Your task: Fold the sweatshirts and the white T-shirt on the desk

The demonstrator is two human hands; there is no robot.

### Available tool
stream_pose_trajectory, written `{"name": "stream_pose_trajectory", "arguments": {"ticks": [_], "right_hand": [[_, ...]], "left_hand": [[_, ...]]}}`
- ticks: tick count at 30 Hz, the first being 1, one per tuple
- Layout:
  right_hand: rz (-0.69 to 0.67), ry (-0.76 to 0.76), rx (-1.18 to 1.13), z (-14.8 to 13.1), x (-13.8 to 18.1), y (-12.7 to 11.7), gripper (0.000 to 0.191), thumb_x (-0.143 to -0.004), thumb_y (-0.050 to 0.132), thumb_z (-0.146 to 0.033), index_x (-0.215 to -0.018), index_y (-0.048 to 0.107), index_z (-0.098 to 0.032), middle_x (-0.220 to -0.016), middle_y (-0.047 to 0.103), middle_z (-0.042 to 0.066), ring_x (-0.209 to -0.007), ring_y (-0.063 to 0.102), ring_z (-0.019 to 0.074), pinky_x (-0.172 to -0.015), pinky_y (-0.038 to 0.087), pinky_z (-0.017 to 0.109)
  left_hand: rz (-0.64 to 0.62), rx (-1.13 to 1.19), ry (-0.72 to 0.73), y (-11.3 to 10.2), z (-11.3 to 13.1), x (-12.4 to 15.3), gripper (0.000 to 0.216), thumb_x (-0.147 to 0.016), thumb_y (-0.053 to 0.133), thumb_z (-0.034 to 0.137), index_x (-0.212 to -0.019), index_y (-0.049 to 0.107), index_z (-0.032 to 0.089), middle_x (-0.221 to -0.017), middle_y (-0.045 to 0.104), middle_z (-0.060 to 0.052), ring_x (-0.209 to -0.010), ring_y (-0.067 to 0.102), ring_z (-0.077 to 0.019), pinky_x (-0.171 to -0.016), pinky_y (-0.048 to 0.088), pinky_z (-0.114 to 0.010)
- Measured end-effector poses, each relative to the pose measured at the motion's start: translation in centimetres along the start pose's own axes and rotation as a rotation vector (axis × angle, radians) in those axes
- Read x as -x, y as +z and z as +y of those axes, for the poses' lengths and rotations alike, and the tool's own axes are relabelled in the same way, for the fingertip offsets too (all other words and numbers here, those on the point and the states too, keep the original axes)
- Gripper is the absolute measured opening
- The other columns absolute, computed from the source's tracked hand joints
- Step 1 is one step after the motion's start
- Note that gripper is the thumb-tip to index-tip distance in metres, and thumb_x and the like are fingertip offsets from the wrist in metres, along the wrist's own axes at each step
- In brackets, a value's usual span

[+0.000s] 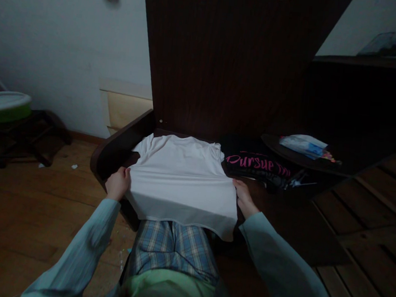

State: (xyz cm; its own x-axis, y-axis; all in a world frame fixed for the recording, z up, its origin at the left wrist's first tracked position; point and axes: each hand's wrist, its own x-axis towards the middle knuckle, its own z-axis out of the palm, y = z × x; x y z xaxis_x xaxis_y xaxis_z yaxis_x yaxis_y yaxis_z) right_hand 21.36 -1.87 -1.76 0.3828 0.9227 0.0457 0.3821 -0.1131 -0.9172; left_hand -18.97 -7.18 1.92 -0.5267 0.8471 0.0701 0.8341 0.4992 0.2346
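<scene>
A white T-shirt (182,165) lies spread over a dark wooden seat, its neck and sleeves toward the back panel and its hem hanging over the front edge near my legs. My left hand (118,183) grips the shirt's left side edge, fingers closed on the cloth. On the opposite side, my right hand (244,197) pinches the right side edge. The fabric is stretched between both hands, with a crease running across from one to the other. The sleeve at the right looks bunched up.
Right of the shirt lies a black cloth item (253,161) with pink lettering. A blue-and-white plastic packet (305,146) rests on a dark curved shelf (275,149). A wooden armrest (122,134) borders the left. Farther left, a green tub (7,110) with a white lid sits on a low stand.
</scene>
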Motion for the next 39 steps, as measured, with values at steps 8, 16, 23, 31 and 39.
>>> {"name": "stream_pose_trajectory", "arguments": {"ticks": [8, 16, 23, 31, 39], "right_hand": [[-0.003, -0.038, 0.045, -0.2, -0.4, 0.4, 0.04, -0.065, 0.045, -0.059, -0.058, 0.045, -0.02, -0.057, 0.056, 0.002, -0.06, 0.052, 0.0161, -0.056, 0.039, 0.025], [-0.011, -0.06, 0.46, -1.2, 0.7, -2.2, 0.021, -0.083, 0.04, -0.029, -0.08, 0.055, -0.015, -0.075, 0.062, 0.01, -0.074, 0.057, 0.0208, -0.065, 0.037, 0.028], [-0.175, -0.185, 0.991, -2.5, 2.5, -1.7, 0.031, -0.091, 0.026, -0.033, -0.099, 0.05, -0.016, -0.081, 0.064, 0.012, -0.075, 0.061, 0.0216, -0.062, 0.037, 0.027], [-0.185, -0.289, 1.003, -3.2, 3.8, -1.0, 0.033, -0.088, 0.034, -0.037, -0.109, 0.048, -0.015, -0.1, 0.059, 0.013, -0.084, 0.059, 0.0221, -0.069, 0.041, 0.03], [-0.37, -0.721, 0.859, -2.4, 4.9, -0.5, 0.049, -0.086, 0.036, -0.039, -0.128, 0.039, -0.013, -0.135, 0.037, 0.013, -0.126, 0.029, 0.0235, -0.102, 0.027, 0.037]], "left_hand": [[-0.001, 0.007, 0.024, -0.1, 0.0, 0.1, 0.043, -0.087, 0.023, 0.039, -0.098, 0.057, 0.016, -0.088, 0.066, -0.018, -0.083, 0.061, -0.031, -0.062, 0.043, -0.034], [-0.028, -0.007, -0.021, -0.8, -1.0, -1.1, 0.042, -0.087, 0.024, 0.037, -0.098, 0.057, 0.014, -0.091, 0.065, -0.02, -0.087, 0.061, -0.0316, -0.065, 0.044, -0.035], [-0.012, -0.085, 0.073, -0.9, -0.6, 0.3, 0.041, -0.088, 0.023, 0.038, -0.099, 0.056, 0.014, -0.088, 0.065, -0.018, -0.082, 0.061, -0.0298, -0.064, 0.043, -0.034], [0.094, 0.006, 0.247, -0.7, -0.9, 0.9, 0.025, -0.079, 0.039, 0.025, -0.096, 0.054, 0.014, -0.097, 0.059, -0.014, -0.091, 0.056, -0.025, -0.076, 0.044, -0.032], [-0.073, 0.093, 0.774, 0.1, 1.8, 1.3, 0.039, -0.081, 0.039, 0.03, -0.115, 0.048, 0.014, -0.127, 0.047, -0.014, -0.119, 0.041, -0.0224, -0.098, 0.032, -0.034]]}}
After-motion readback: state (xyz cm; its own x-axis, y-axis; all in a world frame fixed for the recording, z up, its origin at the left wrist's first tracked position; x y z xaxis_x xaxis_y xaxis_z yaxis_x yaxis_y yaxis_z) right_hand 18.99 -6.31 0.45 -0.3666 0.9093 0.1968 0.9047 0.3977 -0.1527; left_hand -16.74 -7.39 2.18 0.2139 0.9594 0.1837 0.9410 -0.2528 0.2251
